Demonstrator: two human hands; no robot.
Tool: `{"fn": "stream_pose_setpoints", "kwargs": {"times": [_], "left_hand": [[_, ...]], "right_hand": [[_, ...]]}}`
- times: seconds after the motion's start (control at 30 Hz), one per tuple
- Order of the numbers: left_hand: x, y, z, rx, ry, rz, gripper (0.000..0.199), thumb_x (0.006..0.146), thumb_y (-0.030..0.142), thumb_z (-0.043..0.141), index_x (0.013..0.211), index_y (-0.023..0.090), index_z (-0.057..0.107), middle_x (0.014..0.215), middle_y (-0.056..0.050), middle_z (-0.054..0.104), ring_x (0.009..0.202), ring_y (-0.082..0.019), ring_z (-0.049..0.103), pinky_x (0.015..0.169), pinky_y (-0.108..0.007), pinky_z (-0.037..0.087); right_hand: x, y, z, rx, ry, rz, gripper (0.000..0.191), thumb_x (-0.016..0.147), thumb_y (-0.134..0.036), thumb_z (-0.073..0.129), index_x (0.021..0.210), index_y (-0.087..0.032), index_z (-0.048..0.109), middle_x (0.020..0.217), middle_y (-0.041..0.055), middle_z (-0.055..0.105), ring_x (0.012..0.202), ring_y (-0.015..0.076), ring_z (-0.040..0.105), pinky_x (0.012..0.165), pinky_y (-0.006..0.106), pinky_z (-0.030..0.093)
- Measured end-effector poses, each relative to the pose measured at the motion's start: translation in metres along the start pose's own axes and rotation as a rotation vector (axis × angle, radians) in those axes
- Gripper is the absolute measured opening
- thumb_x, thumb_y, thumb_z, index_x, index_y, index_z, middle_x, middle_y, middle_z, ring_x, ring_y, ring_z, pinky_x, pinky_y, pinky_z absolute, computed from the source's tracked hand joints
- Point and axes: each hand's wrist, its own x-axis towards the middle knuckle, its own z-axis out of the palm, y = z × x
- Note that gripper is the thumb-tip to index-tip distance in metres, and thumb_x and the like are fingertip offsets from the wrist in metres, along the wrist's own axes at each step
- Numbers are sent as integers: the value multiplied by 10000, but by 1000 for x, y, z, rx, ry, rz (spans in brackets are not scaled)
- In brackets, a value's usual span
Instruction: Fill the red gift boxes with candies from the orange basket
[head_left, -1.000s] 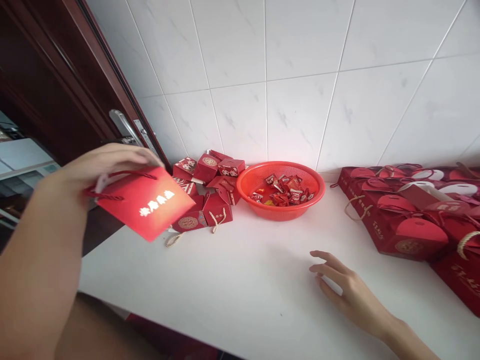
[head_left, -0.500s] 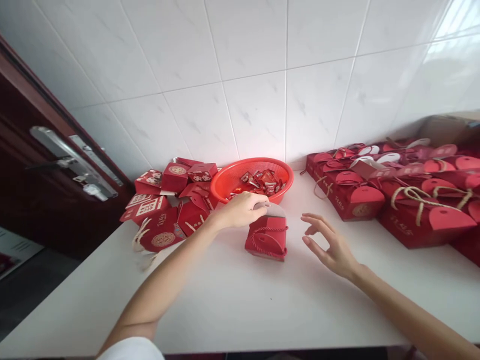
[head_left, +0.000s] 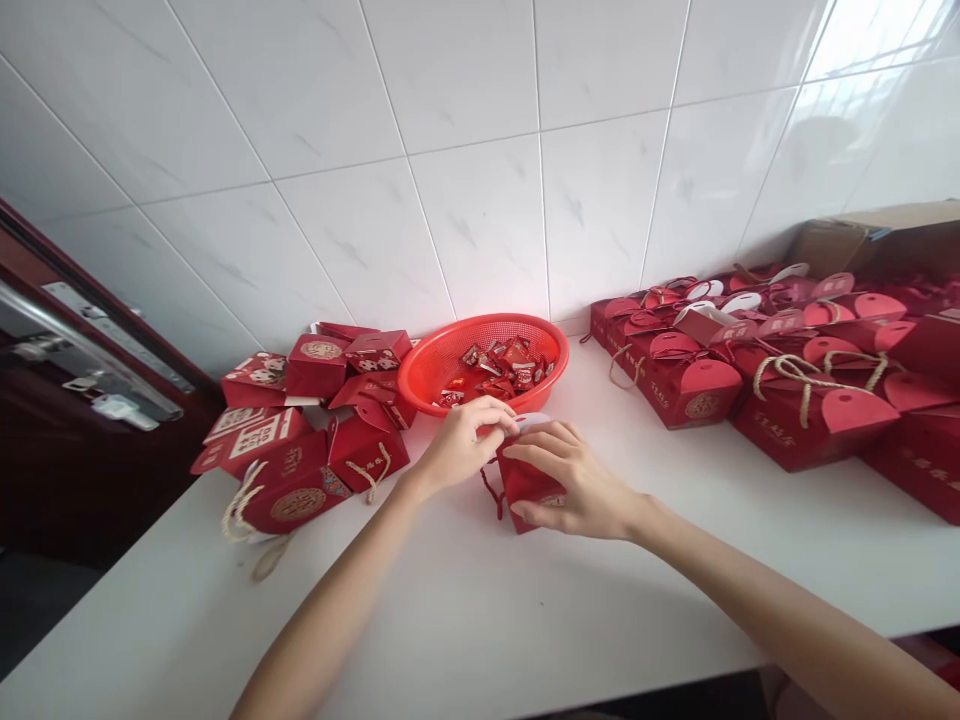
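Note:
A small red gift box [head_left: 523,492] with a dark red cord stands on the white table, partly covered by my hands. My left hand [head_left: 471,440] pinches at its top left edge, fingers bent together by the pale flap. Over the box's front and right side lies my right hand [head_left: 581,482], its fingers curled round the box. Just behind the box is a red plastic basket [head_left: 409,375] holding several wrapped candies [head_left: 517,372].
Several red boxes [head_left: 304,490] with rope handles are heaped on the left. Rows of closed red boxes [head_left: 694,385] fill the right side, before a cardboard box [head_left: 877,240]. A tiled wall [head_left: 480,220] stands behind; a door handle [head_left: 90,350] is at far left.
My right hand has come left onto the box from the open air beside it. The box has turned, now showing a gold-printed side. The whole view has shifted to the right.

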Motion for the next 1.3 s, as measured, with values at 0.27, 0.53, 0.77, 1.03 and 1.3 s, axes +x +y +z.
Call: {"fn": "stream_pose_setpoints", "kwargs": {"times": [0.27, 0.53, 0.77, 1.03, 1.3], "left_hand": [[-6, -10, 9, 8, -103, -66, 338, 896, 233, 563, 1198, 271, 709, 1237, -26, 696, 1188, -210, 629, 1016, -321, 503], [-8, 2, 13, -15, -139, -99, 340, 990, 370, 463, 1254, 268, 651, 1376, -31, 619, 1268, -224, 575, 1013, -323, 495], [-5, 8, 17, -174, -86, -252, 342, 993, 511, 420, 914, 208, 558, 992, -33, 673, 928, -200, 622, 830, -332, 501], [-3, 4, 8, -245, -112, -317, 210, 904, 381, 523, 854, 191, 597, 855, 9, 642, 769, -159, 584, 728, -290, 490], [-10, -2, -19, -278, -405, -312, 607, 807, 283, 643, 1408, 267, 556, 1438, -51, 578, 1235, -242, 589, 980, -336, 499]], "right_hand": [[-2, 3, -13, 205, 307, 223, 203, 920, -159, 494, 1032, -230, 647, 871, 36, 684, 794, 177, 632, 742, 327, 523], [-11, 31, -40, 20, 392, 334, 176, 931, -215, 527, 986, -225, 693, 933, 62, 699, 892, 212, 666, 797, 358, 542], [-6, 7, -29, 253, 14, 122, 293, 999, -389, 525, 1180, -234, 696, 1309, 125, 600, 1181, 236, 609, 980, 406, 530], [-4, -1, -19, 244, -48, 134, 341, 1017, -404, 471, 900, -210, 725, 1340, 109, 589, 1108, 242, 602, 974, 441, 513], [-4, -2, -24, 145, -22, 194, 331, 1035, -428, 407, 860, -207, 581, 1253, 135, 623, 1161, 265, 574, 942, 448, 494]]}}
